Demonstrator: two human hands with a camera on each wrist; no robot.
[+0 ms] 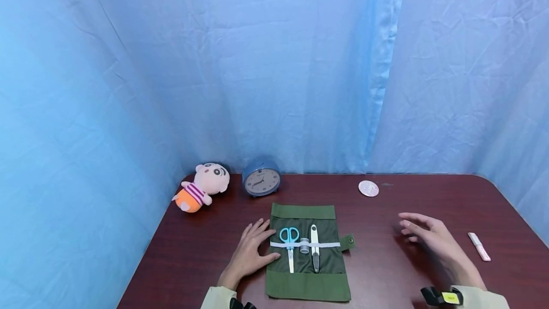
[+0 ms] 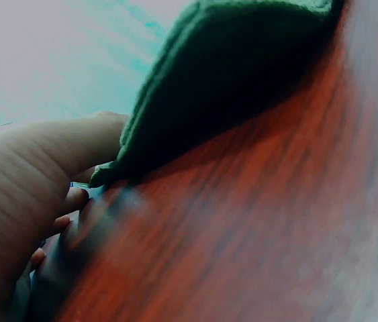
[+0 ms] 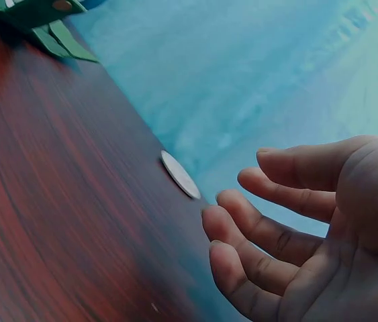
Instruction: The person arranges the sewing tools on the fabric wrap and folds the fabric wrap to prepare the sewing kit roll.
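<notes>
One green fabric tool roll, unfolded on a dark red tabletop

Carries light-blue-handled scissors, a small grey spool and a slender white-and-grey tool beneath a white elastic strap. At its left edge: left hand, fingers extended, thumb on the fabric. Well to the right: right hand above the tabletop, relaxed, fingers loosely curved. Beyond: pale round disc, blue alarm clock, plush doll, blue curtain.

1. Black right-wrist strap, the landmark here.
2. Yellow rectangular label on that strap, its dark marking too small to read.
3. Pale cream right sleeve, just beside the strap.
4. Pale cream left sleeve and black left-wrist strap, well left of it.
</notes>
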